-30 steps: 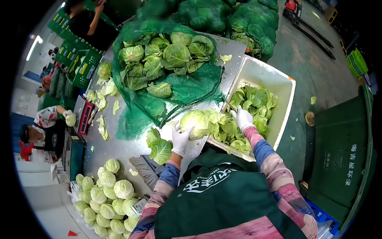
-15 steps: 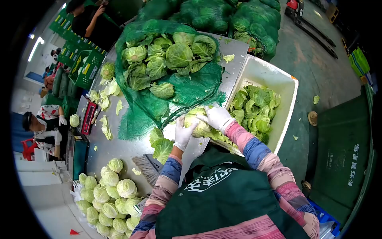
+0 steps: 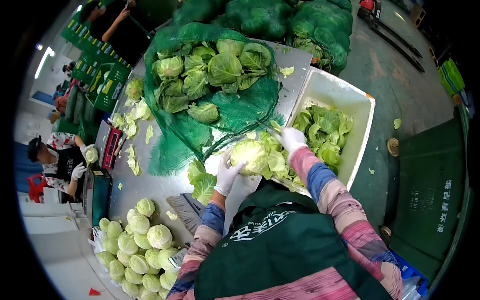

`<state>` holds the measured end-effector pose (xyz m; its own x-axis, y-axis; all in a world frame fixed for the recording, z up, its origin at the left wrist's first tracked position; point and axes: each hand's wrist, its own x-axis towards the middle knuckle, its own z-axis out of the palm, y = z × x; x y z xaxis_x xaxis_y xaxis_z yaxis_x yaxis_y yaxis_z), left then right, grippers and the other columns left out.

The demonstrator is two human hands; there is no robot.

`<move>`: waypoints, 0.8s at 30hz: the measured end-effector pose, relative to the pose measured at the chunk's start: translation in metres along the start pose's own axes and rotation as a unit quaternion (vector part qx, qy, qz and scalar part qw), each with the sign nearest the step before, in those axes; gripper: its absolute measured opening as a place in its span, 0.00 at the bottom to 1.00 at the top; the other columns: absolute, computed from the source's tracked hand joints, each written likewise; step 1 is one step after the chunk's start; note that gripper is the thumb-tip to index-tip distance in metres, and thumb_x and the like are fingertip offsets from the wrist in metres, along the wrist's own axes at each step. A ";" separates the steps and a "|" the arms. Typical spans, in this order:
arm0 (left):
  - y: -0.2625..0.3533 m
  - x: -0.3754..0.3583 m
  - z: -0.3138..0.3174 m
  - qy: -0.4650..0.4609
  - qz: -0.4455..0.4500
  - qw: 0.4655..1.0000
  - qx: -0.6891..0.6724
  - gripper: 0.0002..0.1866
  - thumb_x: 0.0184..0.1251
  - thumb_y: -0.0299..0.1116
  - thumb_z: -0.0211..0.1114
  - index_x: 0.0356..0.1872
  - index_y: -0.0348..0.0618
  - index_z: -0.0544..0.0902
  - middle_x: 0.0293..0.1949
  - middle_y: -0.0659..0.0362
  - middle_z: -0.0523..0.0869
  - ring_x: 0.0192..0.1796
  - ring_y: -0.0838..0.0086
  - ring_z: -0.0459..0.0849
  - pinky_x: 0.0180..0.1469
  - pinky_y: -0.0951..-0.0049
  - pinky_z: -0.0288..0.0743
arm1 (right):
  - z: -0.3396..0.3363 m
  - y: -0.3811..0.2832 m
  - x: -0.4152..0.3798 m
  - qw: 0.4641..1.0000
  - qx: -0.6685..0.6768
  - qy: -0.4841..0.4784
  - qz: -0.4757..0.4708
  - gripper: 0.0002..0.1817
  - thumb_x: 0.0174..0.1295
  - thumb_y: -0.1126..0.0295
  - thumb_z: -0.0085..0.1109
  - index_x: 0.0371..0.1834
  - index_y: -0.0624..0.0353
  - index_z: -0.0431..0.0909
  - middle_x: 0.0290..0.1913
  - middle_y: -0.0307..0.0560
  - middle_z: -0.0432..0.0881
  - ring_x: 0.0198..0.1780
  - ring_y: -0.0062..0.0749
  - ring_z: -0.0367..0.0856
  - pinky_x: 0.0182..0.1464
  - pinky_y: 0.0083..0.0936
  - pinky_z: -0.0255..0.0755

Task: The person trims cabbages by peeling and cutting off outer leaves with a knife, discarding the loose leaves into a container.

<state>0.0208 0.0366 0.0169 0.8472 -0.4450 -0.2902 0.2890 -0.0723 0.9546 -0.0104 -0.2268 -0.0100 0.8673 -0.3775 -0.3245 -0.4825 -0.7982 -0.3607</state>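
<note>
My gloved left hand (image 3: 228, 173) grips the side of a pale trimmed cabbage (image 3: 249, 156) above the metal table. Loose outer leaves (image 3: 272, 154) hang at the cabbage's right side. Just beyond them, my gloved right hand (image 3: 292, 139) is closed around a thin knife (image 3: 268, 127), its dark blade pointing left; the handle is hidden in the fist. A bit of leaf shows beside the blade. Ahead lies an open green mesh bag (image 3: 235, 107) with several untrimmed cabbages (image 3: 224, 69). To the right, a white foam box (image 3: 363, 131) contains leaves (image 3: 327, 125).
Trimmed cabbages (image 3: 137, 250) are piled at lower left near a brush (image 3: 183, 212). A red scale (image 3: 111, 146) stands on the table's left side. A co-worker (image 3: 62, 162) there holds a cabbage. Full mesh bags (image 3: 320, 32) stand behind; a green bin (image 3: 425, 200) is right.
My right hand has moved off the cabbage, up and to the right. Leaves have come loose on its right side, baring a paler head. The co-worker at left now holds a cabbage.
</note>
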 end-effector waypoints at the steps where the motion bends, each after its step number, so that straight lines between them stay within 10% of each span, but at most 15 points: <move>1: 0.004 -0.002 0.001 -0.009 -0.012 1.000 -0.011 0.40 0.54 0.30 0.73 0.66 0.35 0.61 0.61 0.50 0.72 0.61 0.67 0.74 0.62 0.69 0.71 | 0.021 0.024 0.001 0.999 0.035 0.021 0.023 0.26 0.62 0.44 0.53 0.48 0.56 0.80 0.35 0.55 0.85 0.37 0.48 0.84 0.41 0.41 0.76; 7: -0.013 0.017 0.007 0.027 0.021 0.999 -0.023 0.38 0.55 0.28 0.72 0.65 0.32 0.62 0.59 0.50 0.74 0.58 0.69 0.76 0.58 0.71 0.73 | -0.004 0.000 -0.040 0.991 0.119 0.061 -0.022 0.40 0.66 0.38 0.42 0.74 0.51 0.52 0.33 0.59 0.83 0.29 0.49 0.83 0.33 0.40 0.75; 15: 0.006 0.034 0.034 0.024 0.041 0.998 0.035 0.29 0.55 0.28 0.74 0.56 0.31 0.70 0.50 0.54 0.80 0.50 0.72 0.80 0.53 0.75 0.75 | -0.012 -0.039 -0.046 0.961 -0.032 0.111 -0.253 0.31 0.69 0.43 0.38 0.69 0.46 0.62 0.23 0.50 0.81 0.25 0.48 0.81 0.28 0.40 0.74; 21: -0.005 0.032 0.030 0.029 0.082 0.991 0.102 0.32 0.52 0.29 0.75 0.57 0.34 0.69 0.50 0.53 0.79 0.52 0.71 0.78 0.55 0.73 0.74 | -0.026 -0.042 -0.035 0.982 0.000 0.005 -0.191 0.31 0.69 0.40 0.35 0.62 0.51 0.72 0.31 0.55 0.84 0.35 0.50 0.83 0.38 0.40 0.76; 24: 0.006 0.018 0.035 -0.025 0.121 0.982 0.142 0.35 0.50 0.29 0.75 0.60 0.35 0.68 0.53 0.52 0.77 0.55 0.70 0.77 0.59 0.71 0.72 | -0.027 -0.020 -0.002 0.981 0.195 -0.020 -0.005 0.33 0.67 0.37 0.34 0.48 0.51 0.82 0.41 0.57 0.84 0.46 0.49 0.82 0.52 0.38 0.72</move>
<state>0.0221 -0.0031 0.0201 0.8505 -0.5230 -0.0563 -0.0600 -0.2028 0.9774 0.0006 -0.2229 0.0215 0.8702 -0.3465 -0.3503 -0.4914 -0.5580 -0.6687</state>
